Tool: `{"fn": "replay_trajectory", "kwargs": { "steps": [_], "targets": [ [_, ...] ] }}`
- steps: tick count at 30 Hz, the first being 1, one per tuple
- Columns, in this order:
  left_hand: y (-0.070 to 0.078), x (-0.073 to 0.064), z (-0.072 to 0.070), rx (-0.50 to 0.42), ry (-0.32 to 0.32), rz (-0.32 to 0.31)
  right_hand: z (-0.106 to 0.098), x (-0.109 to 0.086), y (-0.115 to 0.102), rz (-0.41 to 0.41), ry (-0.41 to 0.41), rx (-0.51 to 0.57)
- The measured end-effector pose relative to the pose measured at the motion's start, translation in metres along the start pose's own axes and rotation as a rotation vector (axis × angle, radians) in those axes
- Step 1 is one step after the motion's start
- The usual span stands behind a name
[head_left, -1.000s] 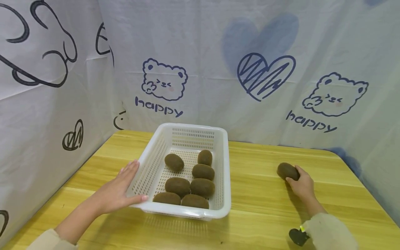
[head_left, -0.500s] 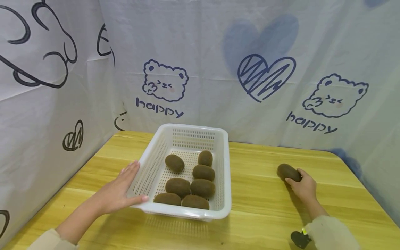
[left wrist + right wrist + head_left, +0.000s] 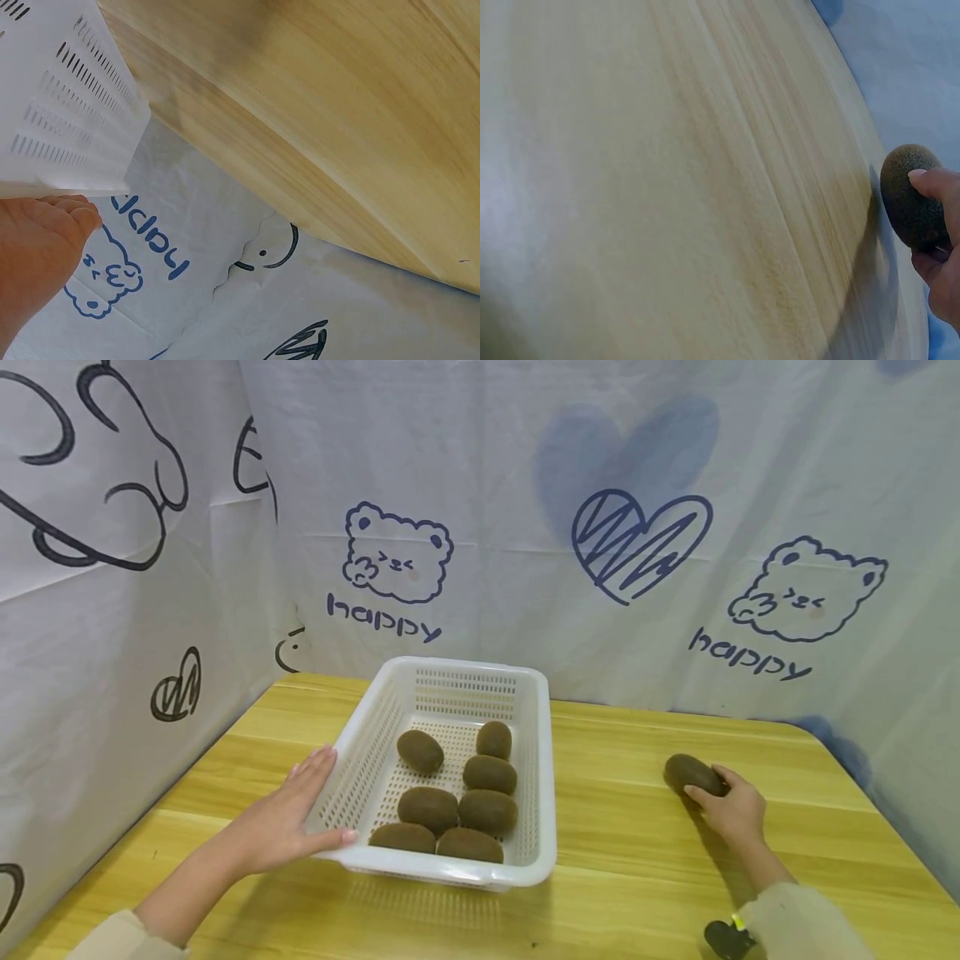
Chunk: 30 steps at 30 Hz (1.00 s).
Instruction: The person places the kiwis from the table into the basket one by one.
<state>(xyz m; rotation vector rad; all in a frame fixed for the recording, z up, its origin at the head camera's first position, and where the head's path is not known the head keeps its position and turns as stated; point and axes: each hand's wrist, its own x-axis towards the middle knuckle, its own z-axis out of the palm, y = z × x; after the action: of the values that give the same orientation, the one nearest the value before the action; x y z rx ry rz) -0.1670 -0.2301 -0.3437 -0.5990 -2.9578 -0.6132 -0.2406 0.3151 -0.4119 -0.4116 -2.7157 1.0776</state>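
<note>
My right hand (image 3: pixel 735 810) pinches a brown fuzzy kiwi (image 3: pixel 690 774) between thumb and fingers, over the right part of the table. In the right wrist view the thumb lies on the kiwi (image 3: pixel 912 196), and a dark shadow falls on the wood beside it. A white perforated plastic basket (image 3: pixel 543 777) stands mid-table with several kiwis (image 3: pixel 489 812) inside, most along its near end and right side. My left hand (image 3: pixel 273 822) rests on its near left corner, fingers extended along the left rim and thumb on the front rim. The left wrist view shows the fingertips (image 3: pixel 86 214) at the rim.
The yellow wood-grain table (image 3: pixel 615 860) ends at a white cloth (image 3: pixel 510 610) hung behind it and along both sides, printed with bears and hearts. A small black object (image 3: pixel 727 937) shows by the right sleeve (image 3: pixel 806 922).
My right hand has shifted slightly rightward and turned a little, still gripping the kiwi, which stays almost in the same place. The left hand, the basket and its kiwis hold still.
</note>
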Motion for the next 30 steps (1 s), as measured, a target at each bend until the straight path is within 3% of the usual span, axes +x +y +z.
{"fn": "replay_trajectory", "kwargs": {
  "steps": [13, 20, 30],
  "targets": [
    [-0.001, 0.002, 0.003, 0.009, -0.006, -0.017, -0.002, -0.004, -0.007, -0.015, -0.001, 0.053],
    [0.0, 0.002, 0.002, 0.002, -0.006, -0.014, -0.004, -0.009, -0.018, -0.076, 0.028, 0.062],
    [0.001, 0.001, 0.001, 0.008, -0.002, -0.017, -0.007, -0.016, -0.033, -0.113, -0.019, 0.124]
  ]
}}
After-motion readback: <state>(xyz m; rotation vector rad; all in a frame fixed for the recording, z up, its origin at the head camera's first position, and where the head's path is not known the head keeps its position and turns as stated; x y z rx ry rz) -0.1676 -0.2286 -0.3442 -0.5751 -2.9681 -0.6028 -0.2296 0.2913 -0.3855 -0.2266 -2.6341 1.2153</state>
